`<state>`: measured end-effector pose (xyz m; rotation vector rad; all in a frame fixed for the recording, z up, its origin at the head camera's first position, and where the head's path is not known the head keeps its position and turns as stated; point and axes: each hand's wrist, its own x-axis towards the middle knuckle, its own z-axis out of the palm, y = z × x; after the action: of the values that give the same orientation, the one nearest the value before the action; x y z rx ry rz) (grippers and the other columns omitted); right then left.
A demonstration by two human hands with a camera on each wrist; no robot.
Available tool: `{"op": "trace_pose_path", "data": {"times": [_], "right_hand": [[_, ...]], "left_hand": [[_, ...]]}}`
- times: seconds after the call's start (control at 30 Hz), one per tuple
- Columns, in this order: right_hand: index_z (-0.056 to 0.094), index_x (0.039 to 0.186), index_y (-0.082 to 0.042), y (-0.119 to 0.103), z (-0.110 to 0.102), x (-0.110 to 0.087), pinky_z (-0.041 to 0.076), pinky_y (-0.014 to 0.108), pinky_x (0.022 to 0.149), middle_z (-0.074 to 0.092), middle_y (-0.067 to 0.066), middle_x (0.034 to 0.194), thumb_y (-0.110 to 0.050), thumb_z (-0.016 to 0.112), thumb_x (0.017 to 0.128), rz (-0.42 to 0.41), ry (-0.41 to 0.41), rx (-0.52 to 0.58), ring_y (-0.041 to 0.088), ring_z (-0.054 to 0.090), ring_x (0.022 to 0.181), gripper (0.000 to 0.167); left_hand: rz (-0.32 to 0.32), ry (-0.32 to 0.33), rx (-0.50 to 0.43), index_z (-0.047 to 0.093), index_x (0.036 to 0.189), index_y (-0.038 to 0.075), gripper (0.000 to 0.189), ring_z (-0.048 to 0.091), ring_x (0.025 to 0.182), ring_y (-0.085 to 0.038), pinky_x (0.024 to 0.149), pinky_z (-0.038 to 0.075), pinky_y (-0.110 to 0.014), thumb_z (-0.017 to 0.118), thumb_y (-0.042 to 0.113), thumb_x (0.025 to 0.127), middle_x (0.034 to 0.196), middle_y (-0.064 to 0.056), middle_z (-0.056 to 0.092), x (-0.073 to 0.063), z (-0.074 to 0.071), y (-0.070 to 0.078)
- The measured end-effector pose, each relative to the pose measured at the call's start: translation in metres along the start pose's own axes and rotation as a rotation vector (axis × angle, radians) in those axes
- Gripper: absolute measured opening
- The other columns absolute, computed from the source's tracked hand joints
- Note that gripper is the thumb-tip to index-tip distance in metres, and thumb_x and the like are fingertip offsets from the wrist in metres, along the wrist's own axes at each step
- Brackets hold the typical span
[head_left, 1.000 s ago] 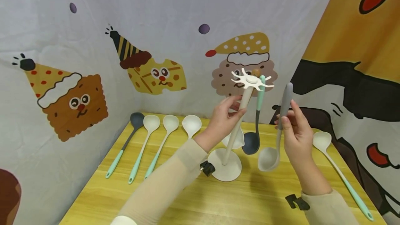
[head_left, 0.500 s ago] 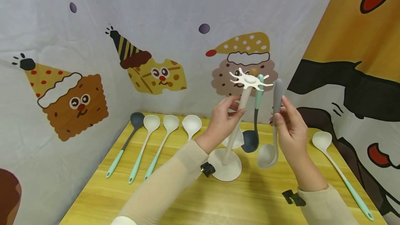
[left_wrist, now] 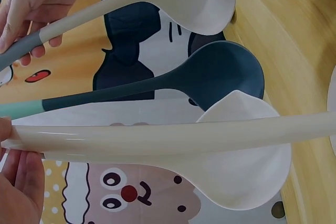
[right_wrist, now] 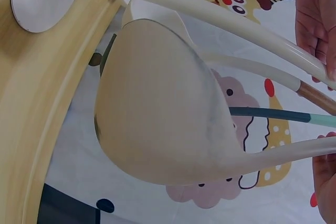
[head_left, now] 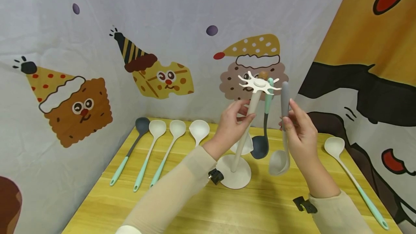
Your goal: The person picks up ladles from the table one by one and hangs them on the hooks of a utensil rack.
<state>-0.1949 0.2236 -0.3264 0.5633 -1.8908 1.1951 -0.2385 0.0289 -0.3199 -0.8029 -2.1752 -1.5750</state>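
My left hand point(head_left: 232, 124) grips the pole point(head_left: 243, 138) of a cream utensil stand just under its white hooked top point(head_left: 260, 83). On the stand's far side hang a dark blue ladle point(head_left: 260, 147) with a mint handle and a white ladle point(left_wrist: 247, 166), whose brown handle point(right_wrist: 315, 95) shows in the right wrist view. To the right of these, my right hand point(head_left: 303, 136) pinches the grey handle point(head_left: 285, 98) of another ladle, its pale bowl point(head_left: 277, 162) hanging down above the table. That handle's tip is upright, close beside the hooks.
On the wooden table point(head_left: 227, 212), a dark spoon point(head_left: 142, 125) and several white-headed, mint-handled utensils lie at left, including a white spoon point(head_left: 157, 128). A white ladle-like utensil point(head_left: 334, 146) lies at the right edge. A printed cloth point(head_left: 182, 17) stands close behind.
My right hand has moved left with the grey-handled ladle, bringing it nearer the stand's hooks. The left hand keeps its hold on the pole, and the stand has shifted only slightly.
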Motion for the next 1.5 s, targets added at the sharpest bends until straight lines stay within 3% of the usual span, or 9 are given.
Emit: {"op": "trace_pose_path", "data": {"times": [0.3,0.53,0.67,0.83,1.03,1.2,1.4,1.5], "right_hand": [[0.049,0.136,-0.004,-0.002,0.001,-0.001,0.049,0.004,0.070,0.053,-0.018,0.101,0.014,0.056,0.086,0.030,-0.028,-0.030,-0.006,0.060,0.077,0.054],[0.049,0.136,-0.004,-0.003,0.004,-0.002,0.049,0.004,0.069,0.053,-0.016,0.100,0.017,0.056,0.085,0.020,-0.032,-0.019,-0.006,0.059,0.077,0.056],[0.048,0.136,-0.003,-0.001,0.006,-0.002,0.049,0.004,0.069,0.054,-0.015,0.099,0.018,0.056,0.084,0.019,-0.031,-0.009,-0.006,0.059,0.077,0.057],[0.047,0.137,-0.004,-0.002,0.007,-0.003,0.049,0.004,0.069,0.054,-0.014,0.099,0.018,0.055,0.085,0.023,-0.033,0.011,-0.005,0.059,0.077,0.056],[0.047,0.138,-0.006,-0.002,0.012,-0.005,0.049,0.004,0.069,0.051,-0.013,0.099,0.007,0.058,0.089,0.048,-0.071,-0.057,-0.007,0.057,0.078,0.052],[0.048,0.137,-0.006,-0.003,0.015,-0.005,0.049,0.004,0.068,0.053,-0.008,0.096,0.005,0.058,0.089,0.032,-0.061,-0.059,-0.007,0.056,0.077,0.051],[0.047,0.139,-0.008,-0.006,0.015,-0.004,0.048,0.004,0.067,0.052,-0.010,0.095,0.001,0.059,0.090,0.041,-0.071,-0.074,-0.009,0.056,0.077,0.050],[0.045,0.140,-0.009,-0.007,0.014,-0.004,0.047,0.003,0.067,0.055,-0.001,0.094,0.000,0.060,0.090,0.057,-0.091,-0.089,-0.010,0.055,0.079,0.053]], "left_hand": [[0.094,0.016,0.014,0.053,0.131,0.013,0.040,0.061,0.092,-0.015,0.080,0.053,-0.015,0.061,0.020,0.093,0.103,-0.008,0.057,-0.004,0.002,-0.007],[0.229,0.016,0.076,0.032,0.149,0.015,0.060,0.060,0.093,-0.016,0.086,0.051,-0.014,0.058,0.016,0.094,0.106,-0.011,0.054,-0.007,0.002,-0.013],[0.263,-0.006,0.119,0.024,0.151,0.019,0.065,0.057,0.097,-0.016,0.088,0.049,-0.014,0.056,0.015,0.096,0.109,-0.010,0.052,-0.008,0.001,-0.016],[0.271,-0.037,0.119,0.022,0.152,0.018,0.067,0.056,0.100,-0.017,0.089,0.050,-0.016,0.056,0.012,0.095,0.114,-0.011,0.051,-0.010,0.000,-0.019],[0.233,-0.067,0.082,0.022,0.152,0.020,0.066,0.056,0.104,-0.018,0.089,0.050,-0.016,0.056,0.012,0.095,0.114,-0.011,0.050,-0.010,0.001,-0.018],[0.219,-0.067,0.041,0.023,0.151,0.021,0.066,0.057,0.102,-0.019,0.088,0.050,-0.015,0.056,0.012,0.095,0.112,-0.012,0.049,-0.009,0.003,-0.017],[0.208,-0.073,0.032,0.024,0.151,0.021,0.065,0.057,0.103,-0.019,0.088,0.051,-0.015,0.056,0.013,0.095,0.111,-0.012,0.047,-0.008,0.002,-0.016],[0.206,-0.074,0.050,0.024,0.151,0.021,0.065,0.056,0.104,-0.019,0.087,0.050,-0.015,0.056,0.014,0.095,0.111,-0.012,0.047,-0.009,0.002,-0.015]]}}
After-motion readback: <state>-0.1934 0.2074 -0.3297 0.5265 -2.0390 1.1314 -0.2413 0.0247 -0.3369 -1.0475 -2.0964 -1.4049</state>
